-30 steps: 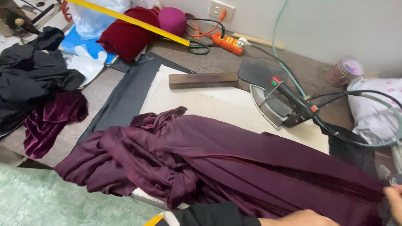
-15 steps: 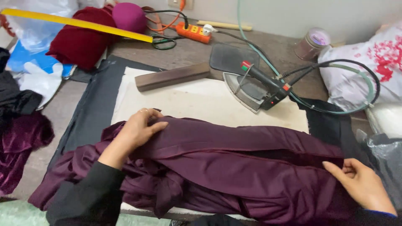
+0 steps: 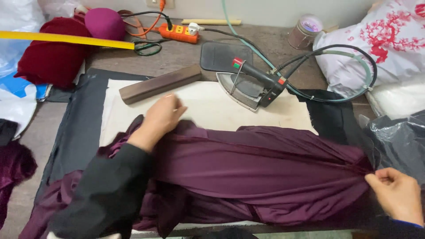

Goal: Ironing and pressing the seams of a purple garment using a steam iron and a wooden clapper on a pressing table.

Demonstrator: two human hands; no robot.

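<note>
A dark purple satin garment (image 3: 265,168) lies stretched across a cream pressing pad (image 3: 208,106) on the table. My left hand (image 3: 161,117) rests on the garment's upper left edge, fingers curled over the fabric near the pad. My right hand (image 3: 396,192) pinches the garment's right end at the table's right side and holds it taut. A steam iron (image 3: 252,86) stands tilted on the pad's far edge, beyond both hands.
A brown wooden block (image 3: 159,83) lies at the pad's back left. A black mat (image 3: 79,128) lies under the pad. A yellow ruler (image 3: 66,40), maroon cloth (image 3: 51,59), an orange power strip (image 3: 179,32), a tin (image 3: 305,32) and plastic bags (image 3: 380,48) ring the work area.
My left hand came in onto the garment's upper left and slid right. My right hand now pinches the cloth's right end, and the fabric is pulled straighter.
</note>
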